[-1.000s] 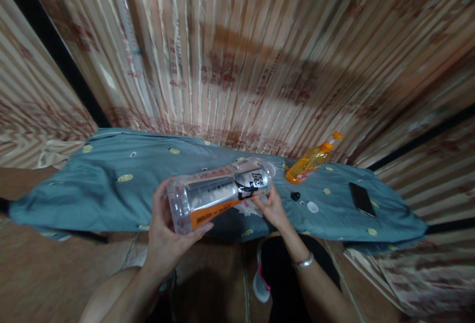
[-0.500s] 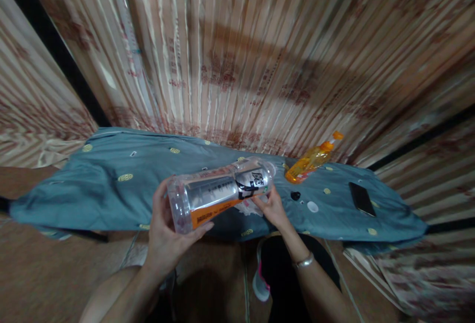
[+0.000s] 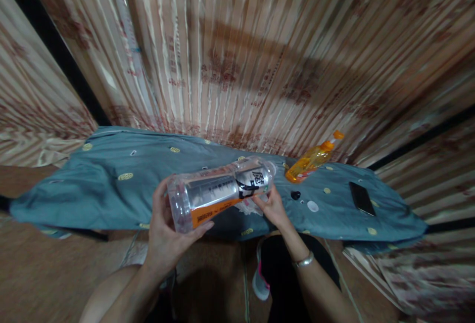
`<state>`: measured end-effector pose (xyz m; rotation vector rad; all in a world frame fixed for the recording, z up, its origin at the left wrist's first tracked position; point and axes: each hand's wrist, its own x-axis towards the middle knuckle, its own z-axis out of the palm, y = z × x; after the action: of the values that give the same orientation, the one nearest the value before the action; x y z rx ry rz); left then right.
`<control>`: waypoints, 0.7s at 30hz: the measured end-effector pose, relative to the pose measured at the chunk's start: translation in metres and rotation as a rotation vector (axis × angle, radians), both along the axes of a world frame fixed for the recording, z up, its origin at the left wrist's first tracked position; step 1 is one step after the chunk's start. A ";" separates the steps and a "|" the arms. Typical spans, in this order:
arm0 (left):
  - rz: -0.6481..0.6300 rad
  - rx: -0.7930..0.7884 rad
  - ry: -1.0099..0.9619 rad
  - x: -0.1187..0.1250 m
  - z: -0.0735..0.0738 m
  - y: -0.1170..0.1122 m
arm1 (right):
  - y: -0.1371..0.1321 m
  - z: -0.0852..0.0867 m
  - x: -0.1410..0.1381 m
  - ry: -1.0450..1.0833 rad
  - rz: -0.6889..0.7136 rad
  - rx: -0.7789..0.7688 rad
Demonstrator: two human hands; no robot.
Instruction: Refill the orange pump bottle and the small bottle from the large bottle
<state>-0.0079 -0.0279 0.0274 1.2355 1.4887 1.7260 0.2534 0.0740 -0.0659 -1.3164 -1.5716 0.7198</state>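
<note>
A clear plastic bottle [image 3: 213, 189] with a silver and orange label lies on its side in the air above the cloth. My left hand [image 3: 168, 229] is wrapped round its broad end, the thumb along the lower side. At the narrower end, my right hand [image 3: 272, 207] grips it from below, and some of its fingers are hidden behind the bottle. Under the bottle, partly covered, is a crumpled whitish piece [image 3: 250, 207], perhaps plastic or tissue. To the right of my right hand are a small black cap-like object [image 3: 295, 195] and a white disc [image 3: 312, 206].
A pump bottle of orange-yellow liquid [image 3: 308, 163] stands toward the back right. Farther right lies a black phone-like slab [image 3: 361, 198]. The blue-green cloth [image 3: 107, 189] covers a long, low surface, with a striped curtain [image 3: 230, 66] hanging behind it.
</note>
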 end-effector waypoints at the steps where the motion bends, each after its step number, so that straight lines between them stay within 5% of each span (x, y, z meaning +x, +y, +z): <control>1: 0.003 0.003 -0.005 0.000 0.000 0.000 | 0.000 0.000 0.000 -0.001 0.003 0.001; 21: -0.015 -0.015 -0.012 -0.001 -0.001 0.000 | 0.000 -0.001 0.002 -0.021 -0.004 0.016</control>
<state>-0.0087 -0.0282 0.0263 1.2233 1.4797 1.7068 0.2552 0.0743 -0.0669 -1.3190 -1.5881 0.6921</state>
